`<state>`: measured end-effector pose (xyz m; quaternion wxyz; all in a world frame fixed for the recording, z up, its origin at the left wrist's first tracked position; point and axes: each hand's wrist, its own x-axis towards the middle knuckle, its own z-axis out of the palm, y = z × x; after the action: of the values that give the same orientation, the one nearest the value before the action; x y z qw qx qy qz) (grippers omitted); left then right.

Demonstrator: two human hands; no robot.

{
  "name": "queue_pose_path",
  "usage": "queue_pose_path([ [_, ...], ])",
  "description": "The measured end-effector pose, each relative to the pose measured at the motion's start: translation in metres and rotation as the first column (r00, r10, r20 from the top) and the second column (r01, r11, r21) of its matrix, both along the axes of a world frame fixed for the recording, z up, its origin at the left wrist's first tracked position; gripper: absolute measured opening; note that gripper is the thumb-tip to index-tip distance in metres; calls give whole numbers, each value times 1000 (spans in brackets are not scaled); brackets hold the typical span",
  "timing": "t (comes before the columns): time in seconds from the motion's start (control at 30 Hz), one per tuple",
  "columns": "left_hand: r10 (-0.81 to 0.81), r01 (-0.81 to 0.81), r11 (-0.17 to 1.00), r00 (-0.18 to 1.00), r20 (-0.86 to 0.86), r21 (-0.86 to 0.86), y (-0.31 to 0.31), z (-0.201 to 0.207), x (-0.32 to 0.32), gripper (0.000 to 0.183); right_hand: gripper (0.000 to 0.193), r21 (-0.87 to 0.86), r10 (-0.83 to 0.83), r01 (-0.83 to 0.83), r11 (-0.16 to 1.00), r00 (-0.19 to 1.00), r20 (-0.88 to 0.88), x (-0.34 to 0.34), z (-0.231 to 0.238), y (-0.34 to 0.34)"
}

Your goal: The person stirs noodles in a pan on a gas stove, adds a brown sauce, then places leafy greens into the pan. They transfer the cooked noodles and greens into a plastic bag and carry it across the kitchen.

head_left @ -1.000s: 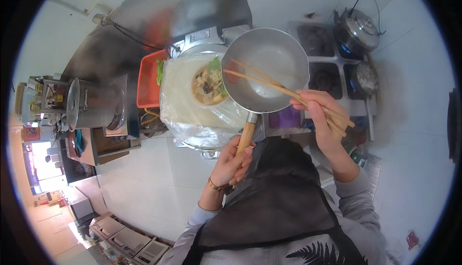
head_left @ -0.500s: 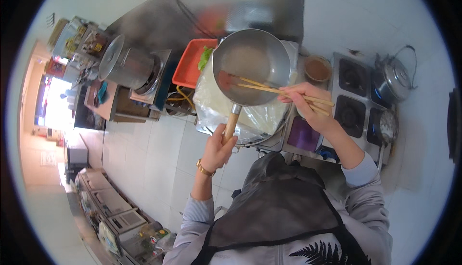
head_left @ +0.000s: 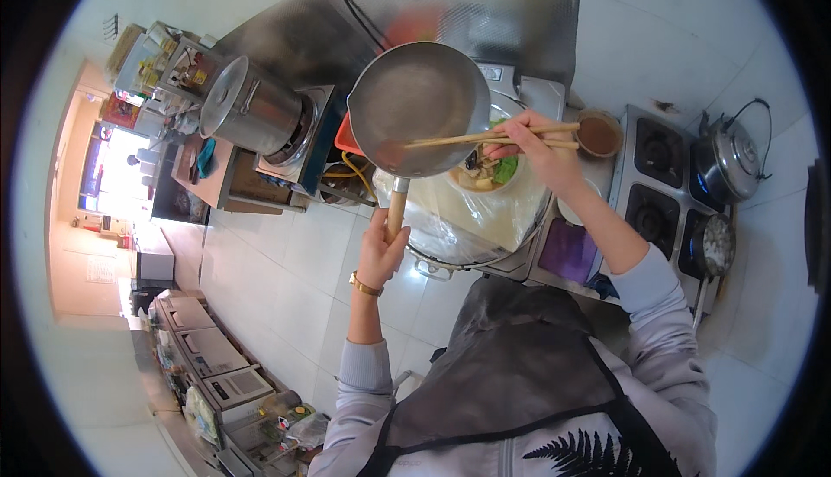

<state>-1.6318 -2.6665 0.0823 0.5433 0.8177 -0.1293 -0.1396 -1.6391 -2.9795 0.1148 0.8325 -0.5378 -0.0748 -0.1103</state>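
Observation:
My left hand (head_left: 382,248) is closed round the wooden handle of a grey saucepan (head_left: 422,96), lifted above a plastic-covered surface (head_left: 459,217). The pan's inside looks wet, with a reddish patch low on its left side. My right hand (head_left: 538,150) grips a pair of long wooden chopsticks (head_left: 467,139), whose tips reach to that patch. Just right of the pan, partly under my right hand and the chopsticks, a bowl of food (head_left: 480,184) shows green leaves, dark pieces and pale chunks in broth.
To the right stands a stove (head_left: 651,209) with a kettle (head_left: 731,161) and a small pan (head_left: 714,243) over blue flames. Nearer lie a brown bowl (head_left: 599,134) and a purple square (head_left: 567,250). A large lidded pot (head_left: 260,109) sits left; an orange tray (head_left: 348,137) is mostly hidden.
The saucepan has moved left, and the bowl of food beneath it has come into sight. My right hand with the chopsticks stays over the bowl's side, tips still in the pan.

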Motion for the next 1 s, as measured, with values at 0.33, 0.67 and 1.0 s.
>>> queue_pose_path([
  [0.33,-79,-106,933,870,486,343,-15,-37,34,32,18,-457,-28,-2,889,998,-58,2,1,-47],
  [0.67,-44,-283,816,838,543,504,-26,-27,28,28,14,-465,-341,288,837,939,-32,-40,-26,-70],
  [1.0,266,-325,936,905,332,134,-24,-1,-4,27,10,-677,-352,521,520,853,386,-63,-80,-28],
])
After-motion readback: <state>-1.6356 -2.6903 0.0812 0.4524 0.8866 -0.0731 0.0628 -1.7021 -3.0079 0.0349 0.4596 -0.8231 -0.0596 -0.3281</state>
